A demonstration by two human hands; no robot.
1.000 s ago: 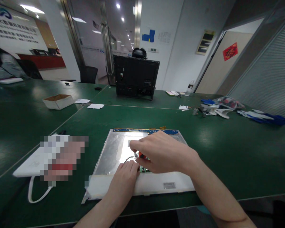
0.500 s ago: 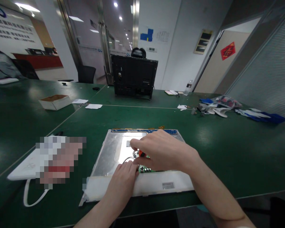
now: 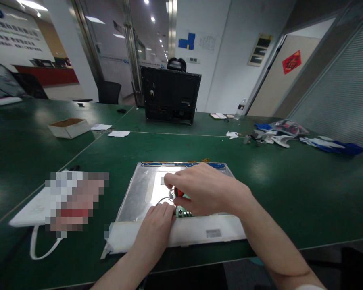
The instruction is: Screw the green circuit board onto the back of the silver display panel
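A flat metal display panel point(image 3: 136, 193) lies back side up on the green table, with a narrow blue circuit strip point(image 3: 160, 164) along its far edge and a pale covering strip point(image 3: 193, 238) along its near edge. My right hand point(image 3: 201, 188) is closed round the red-and-black handle of a screwdriver point(image 3: 178, 192), held over a small green circuit board point(image 3: 184, 213). The tool's tip is hidden. Beside it, my left hand point(image 3: 157, 225) rests on the panel, its fingers drawn together at the board's left edge; whatever they pinch is hidden. A thin cable runs near those fingertips.
A white object with a strap point(image 3: 27, 209), partly blurred out, lies to the left. Farther back are an open box point(image 3: 69, 129), papers point(image 3: 119, 133) and a black monitor point(image 3: 171, 94). Bags and loose parts point(image 3: 275, 137) are at the right, near a bottle point(image 3: 239, 110).
The view has shifted very slightly. My right hand has turned a little on the screwdriver, and more of its red handle shows. My left hand stays in place.
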